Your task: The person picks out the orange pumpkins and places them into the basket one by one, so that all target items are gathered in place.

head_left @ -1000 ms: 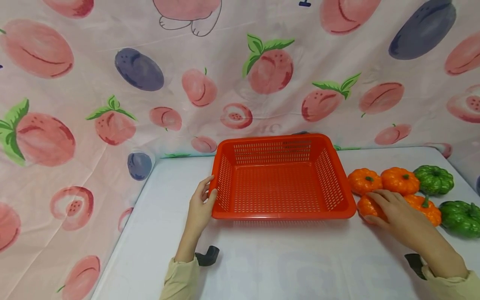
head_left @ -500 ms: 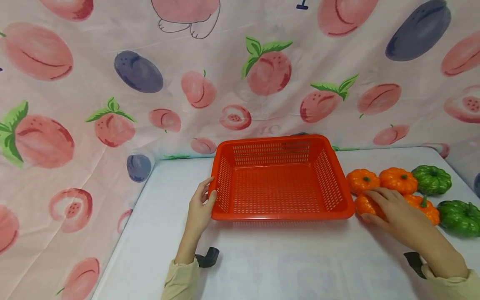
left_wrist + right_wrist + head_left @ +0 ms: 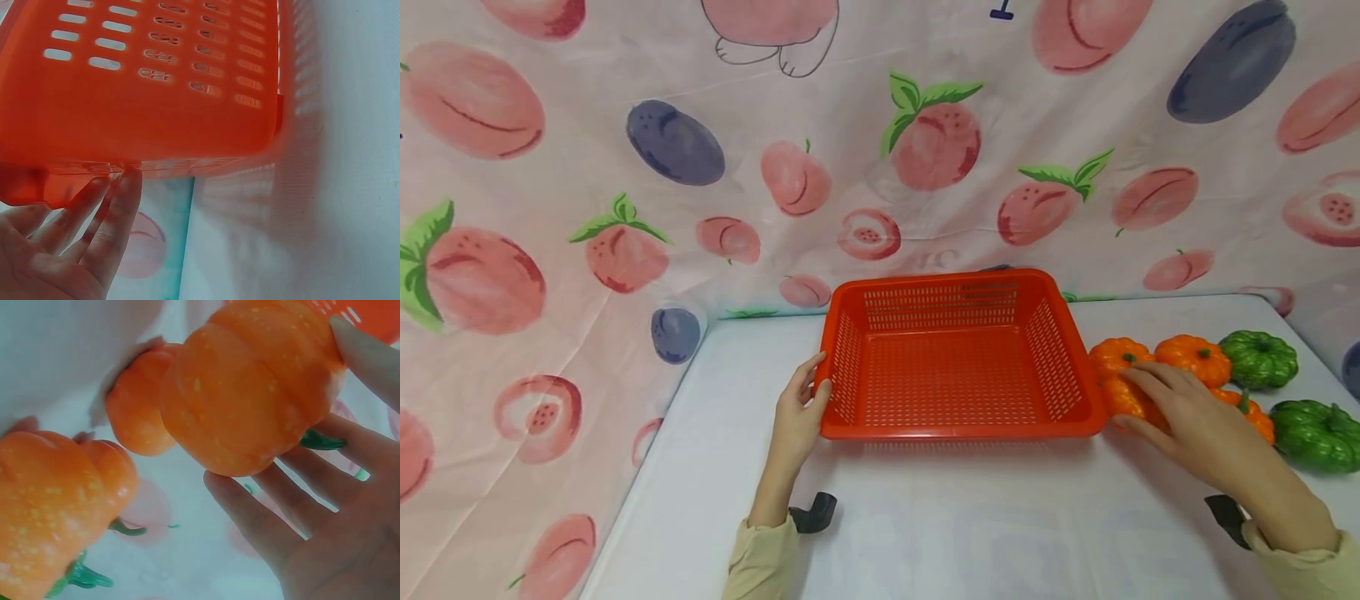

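Observation:
My left hand holds the left rim of a red-orange plastic basket; in the left wrist view its fingers reach under the rim and touch the perforated wall. Nothing lies inside the basket. Right of it, my right hand holds an orange mini pumpkin between thumb and fingertips, its green stem facing the palm. That pumpkin appears slightly raised, beside the basket's front right corner. Behind it sits another orange pumpkin, with a third to its right. One more orange pumpkin is partly covered by my right hand.
Two green pumpkins stand at the far right of the white table. A fruit-printed cloth hangs behind the table and along its left side. The basket's back edge is close to the cloth.
My right hand has risen slightly with the orange pumpkin, which now overlaps the one behind it in the head view. My left hand stays on the basket. The head view has shifted slightly.

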The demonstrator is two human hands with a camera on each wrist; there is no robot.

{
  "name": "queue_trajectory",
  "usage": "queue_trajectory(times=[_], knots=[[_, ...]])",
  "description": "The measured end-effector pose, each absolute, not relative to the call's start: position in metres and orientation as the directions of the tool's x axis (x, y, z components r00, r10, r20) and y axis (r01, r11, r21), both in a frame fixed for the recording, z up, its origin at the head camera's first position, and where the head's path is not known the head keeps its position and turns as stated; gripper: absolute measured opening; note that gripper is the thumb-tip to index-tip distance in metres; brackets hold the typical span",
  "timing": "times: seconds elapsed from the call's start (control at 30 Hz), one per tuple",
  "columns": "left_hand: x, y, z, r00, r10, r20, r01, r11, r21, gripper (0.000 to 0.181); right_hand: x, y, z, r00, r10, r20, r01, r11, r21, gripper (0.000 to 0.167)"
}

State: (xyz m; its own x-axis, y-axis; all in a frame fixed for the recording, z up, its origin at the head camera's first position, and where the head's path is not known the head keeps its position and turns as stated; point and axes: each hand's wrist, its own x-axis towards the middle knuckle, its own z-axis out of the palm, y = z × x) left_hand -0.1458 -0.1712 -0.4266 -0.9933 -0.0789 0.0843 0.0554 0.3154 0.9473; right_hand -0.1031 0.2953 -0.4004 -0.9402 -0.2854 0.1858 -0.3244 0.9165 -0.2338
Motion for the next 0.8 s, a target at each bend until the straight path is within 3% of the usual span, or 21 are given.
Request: queue_trajectory(times=[0.8], knots=[[-0.144,-0.172,-0.428,-0.994,-0.081,0.07,0.041,0.318,0.947,0.044,-0.111,0.29,-0.378,-0.935,-0.288,0.208,-0.332,0.915,-0.23,0.068]])
